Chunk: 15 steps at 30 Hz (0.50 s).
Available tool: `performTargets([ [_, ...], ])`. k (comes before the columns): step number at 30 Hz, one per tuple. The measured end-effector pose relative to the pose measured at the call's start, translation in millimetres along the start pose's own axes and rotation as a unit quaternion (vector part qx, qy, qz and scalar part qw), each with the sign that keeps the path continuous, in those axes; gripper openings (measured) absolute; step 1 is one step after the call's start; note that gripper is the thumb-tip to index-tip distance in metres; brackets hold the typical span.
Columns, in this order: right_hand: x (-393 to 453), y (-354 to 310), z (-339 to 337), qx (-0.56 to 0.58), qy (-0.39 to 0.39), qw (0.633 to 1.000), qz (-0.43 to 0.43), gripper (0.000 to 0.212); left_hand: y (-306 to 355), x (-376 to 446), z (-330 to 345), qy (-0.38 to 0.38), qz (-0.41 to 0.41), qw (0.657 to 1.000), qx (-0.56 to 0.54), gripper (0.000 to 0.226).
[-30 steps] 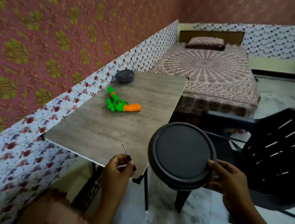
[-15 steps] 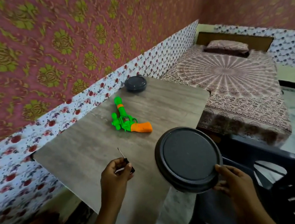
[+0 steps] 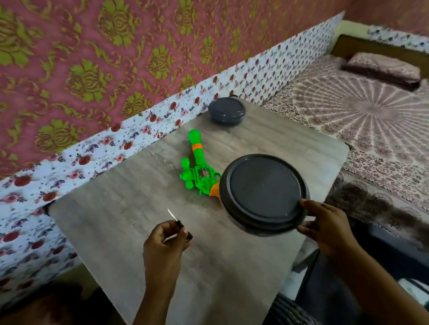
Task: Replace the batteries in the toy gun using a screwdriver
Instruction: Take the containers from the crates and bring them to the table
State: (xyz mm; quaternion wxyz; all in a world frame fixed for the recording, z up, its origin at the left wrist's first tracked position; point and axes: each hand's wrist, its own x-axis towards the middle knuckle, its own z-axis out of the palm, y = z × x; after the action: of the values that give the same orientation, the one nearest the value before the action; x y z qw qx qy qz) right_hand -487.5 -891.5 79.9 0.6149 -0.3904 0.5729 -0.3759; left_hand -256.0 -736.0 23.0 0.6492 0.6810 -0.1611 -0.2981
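At the lower centre of the frame, our left hand (image 3: 163,240) hovers over the near part of the grey wood-grain worktop (image 3: 125,222). Its fingers (image 3: 159,230) are curled around the dark handle of a small screwdriver (image 3: 178,223), whose thin metal tip points up and away from us. The tool looks slim and light, and probably slippery at that width, so a pinch near the handle's end seems the best way to steer it.

To the right, our right hand (image 3: 325,226) grips the near edge of a round dark container (image 3: 264,194), thumb on top of the lid and the other fingers tucked below. It seems to be held just above the worktop, tilted towards us. It reads as stiff plastic; we cannot tell what is inside.

Just beyond it, in the middle of the frame, the toy gun (image 3: 197,169) lies flat on the worktop. It is bright green with an orange band and an orange grip, the grip partly hidden behind the container. It looks like hollow, light, rigid plastic that would slide if pushed, so we would hold the body firmly while turning a screw. No battery cover is clearly visible.

Further back, near the floral wall, sits a second dark lidded container (image 3: 227,110). A bed (image 3: 373,122) fills the upper right.
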Motion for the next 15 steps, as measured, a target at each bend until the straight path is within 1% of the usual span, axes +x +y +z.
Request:
performTargets([
  [4, 38, -18, 21, -0.015, 0.0, 0.999, 0.041, 0.016, -3, 21, 9, 0.042, -0.009, 0.998, -0.052, 0.011],
  [6, 66, -29, 31, -0.031, -0.017, 0.998, 0.047, 0.015, -6, 34, 23, 0.065, -0.011, 0.995, -0.08, 0.013],
  [8, 95, -38, 38, -0.053, -0.029, 0.997, 0.046, 0.014, -10, 46, 41, 0.084, -0.016, 0.993, -0.08, 0.016],
  [13, 191, -55, 42, -0.086, -0.075, 0.993, 0.043, 0.014, -21, 80, 111, 0.129, -0.02, 0.989, -0.069, 0.019],
  [15, 234, -65, 40, -0.088, -0.098, 0.989, 0.06, 0.015, -24, 95, 145, 0.151, -0.023, 0.986, -0.06, 0.021],
])
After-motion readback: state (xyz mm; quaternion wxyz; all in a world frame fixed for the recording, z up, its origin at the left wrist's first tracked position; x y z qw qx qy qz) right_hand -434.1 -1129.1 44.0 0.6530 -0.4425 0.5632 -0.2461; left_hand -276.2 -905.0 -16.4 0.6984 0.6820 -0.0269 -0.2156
